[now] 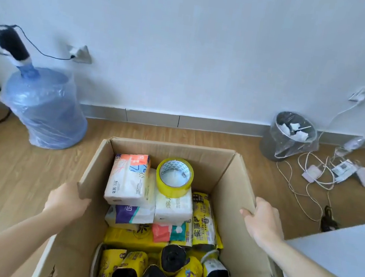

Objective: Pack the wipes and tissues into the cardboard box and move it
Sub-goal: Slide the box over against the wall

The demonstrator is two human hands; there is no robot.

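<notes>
An open cardboard box (235, 192) fills the lower middle of the view, above a wooden floor. Inside lie white tissue packs (127, 178), small wipe packs (168, 230), yellow packets (202, 223), several yellow and black rolls (171, 259) and a roll of yellow tape (174, 176) on top. My left hand (67, 200) grips the box's left flap. My right hand (260, 221) grips the right flap. Both arms reach in from the bottom corners.
A large blue water bottle (45, 107) with a black pump stands at the left by the wall. A bin (289, 137) lined with clear plastic sits at the right, beside tangled chargers and cables (321, 176). A pale grey surface (342, 261) fills the lower right corner.
</notes>
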